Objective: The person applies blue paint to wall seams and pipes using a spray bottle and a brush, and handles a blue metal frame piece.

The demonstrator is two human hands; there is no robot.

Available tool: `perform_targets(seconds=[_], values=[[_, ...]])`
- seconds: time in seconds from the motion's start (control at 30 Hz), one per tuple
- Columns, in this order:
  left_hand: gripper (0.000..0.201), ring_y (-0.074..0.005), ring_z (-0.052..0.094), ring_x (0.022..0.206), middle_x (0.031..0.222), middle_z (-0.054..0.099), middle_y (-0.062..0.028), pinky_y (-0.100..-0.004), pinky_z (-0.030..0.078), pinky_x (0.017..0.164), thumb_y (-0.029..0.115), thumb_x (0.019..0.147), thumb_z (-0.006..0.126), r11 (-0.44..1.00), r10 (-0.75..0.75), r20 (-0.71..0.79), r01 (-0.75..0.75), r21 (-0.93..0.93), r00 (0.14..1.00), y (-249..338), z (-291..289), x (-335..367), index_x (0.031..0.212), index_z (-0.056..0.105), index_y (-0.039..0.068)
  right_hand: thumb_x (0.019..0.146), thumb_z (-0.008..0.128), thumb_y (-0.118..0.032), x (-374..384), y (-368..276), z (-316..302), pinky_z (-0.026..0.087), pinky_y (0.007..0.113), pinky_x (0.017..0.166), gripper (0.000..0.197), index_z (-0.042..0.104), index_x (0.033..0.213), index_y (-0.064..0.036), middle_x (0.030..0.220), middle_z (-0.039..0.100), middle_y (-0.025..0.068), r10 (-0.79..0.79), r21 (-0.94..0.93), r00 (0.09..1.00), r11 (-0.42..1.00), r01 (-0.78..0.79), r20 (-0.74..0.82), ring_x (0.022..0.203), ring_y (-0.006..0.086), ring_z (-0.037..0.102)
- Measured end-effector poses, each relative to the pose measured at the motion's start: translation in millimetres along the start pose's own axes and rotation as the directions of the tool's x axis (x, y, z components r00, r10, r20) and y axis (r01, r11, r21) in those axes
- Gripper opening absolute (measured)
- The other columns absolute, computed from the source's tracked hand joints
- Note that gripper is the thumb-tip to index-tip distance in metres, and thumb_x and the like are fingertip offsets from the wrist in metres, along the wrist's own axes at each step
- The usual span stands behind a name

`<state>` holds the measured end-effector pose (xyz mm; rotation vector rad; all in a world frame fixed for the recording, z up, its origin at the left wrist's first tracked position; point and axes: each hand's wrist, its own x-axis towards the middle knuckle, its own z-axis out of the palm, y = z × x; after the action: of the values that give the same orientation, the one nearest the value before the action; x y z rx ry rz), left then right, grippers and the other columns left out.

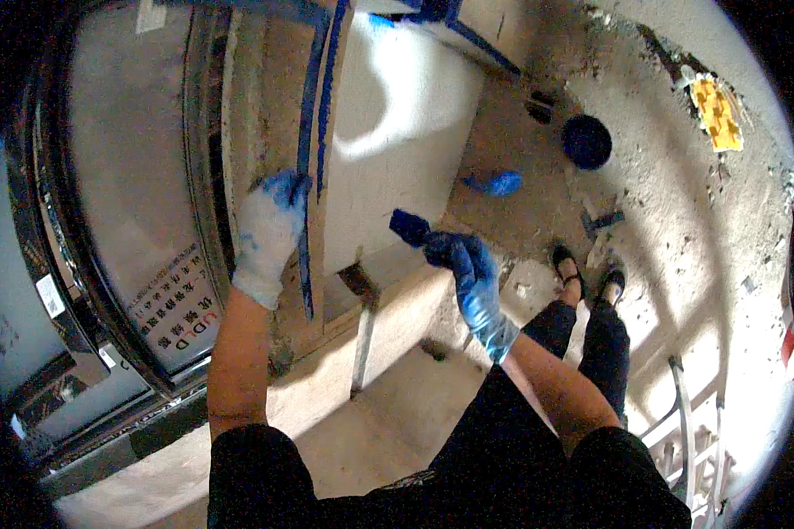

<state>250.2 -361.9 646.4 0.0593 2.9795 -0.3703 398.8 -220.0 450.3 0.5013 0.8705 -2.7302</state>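
My left hand [273,229], in a white glove with blue-stained fingertips, is closed around a long, narrow blue bar [305,132] beside the window. My right hand [469,278] wears a glove smeared with blue. Its fingers pinch a small, dark blue, flat-ended brush [408,227], held in front of the pale wall panel [397,159] and apart from the bar. The handle of the brush is hidden in the fingers.
A dark blue bucket [586,142] and a crumpled blue thing [500,183] are on the dusty floor. A yellow piece [716,113] lies far right. A metal ladder [686,432] stands at lower right. A dark-framed glass window [132,176] fills the left. Another person's shoes [569,269] show nearby.
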Motion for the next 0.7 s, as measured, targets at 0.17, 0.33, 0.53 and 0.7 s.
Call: perform_targets(seconds=[0.17, 0.33, 0.53, 0.7], values=[[0.021, -0.0394, 0.059, 0.08, 0.087, 0.063, -0.0202, -0.0416, 0.048, 0.067, 0.021, 0.087, 0.055, 0.993, 0.085, -0.109, -0.093, -0.076, 0.99, -35, 20, -43, 0.09, 0.065, 0.002, 0.097, 0.043, -0.026, -26, -15, -18, 0.048, 0.033, 0.083, 0.031, 0.056, 0.104, 0.0009, 0.106, 0.062, 0.0125, -0.023, 0.02, 0.999, 1.0, 0.022, 0.045, 0.09, 0.0205, 0.06], [0.021, -0.0399, 0.059, 0.08, 0.087, 0.063, -0.0212, -0.0428, 0.048, 0.069, 0.02, 0.087, 0.052, 0.999, 0.045, -0.001, -0.045, 0.006, 0.999, -31, 21, -41, 0.09, 0.064, 0.003, 0.098, 0.04, -0.026, -36, -14, -34, 0.049, 0.032, 0.081, 0.033, 0.055, 0.105, 0.0023, 0.103, 0.063, 0.013, -0.051, 0.011, 0.997, 0.999, 0.051, 0.053, 0.087, 0.0206, 0.061], [0.021, -0.0403, 0.059, 0.078, 0.086, 0.063, -0.0208, -0.0446, 0.048, 0.068, 0.022, 0.086, 0.052, 0.997, 0.054, 0.039, -0.056, 0.048, 0.998, -49, 47, -40, 0.09, 0.064, 0.004, 0.098, 0.041, -0.024, -45, 11, -37, 0.049, 0.032, 0.081, 0.031, 0.056, 0.103, 0.0022, 0.1, 0.063, 0.0121, -0.066, 0.034, 0.998, 0.997, 0.066, -0.003, 0.086, 0.0204, 0.061], [0.021, -0.0405, 0.059, 0.078, 0.083, 0.062, -0.0211, -0.0453, 0.048, 0.067, 0.022, 0.085, 0.053, 0.982, 0.161, -0.006, -0.16, 0.096, 0.987, -65, 62, -40, 0.089, 0.064, 0.005, 0.099, 0.039, -0.024, -46, 23, -28, 0.05, 0.033, 0.08, 0.031, 0.056, 0.105, 0.0019, 0.1, 0.064, 0.0118, -0.093, 0.077, 0.995, 0.992, 0.096, -0.039, 0.086, 0.0206, 0.062]])
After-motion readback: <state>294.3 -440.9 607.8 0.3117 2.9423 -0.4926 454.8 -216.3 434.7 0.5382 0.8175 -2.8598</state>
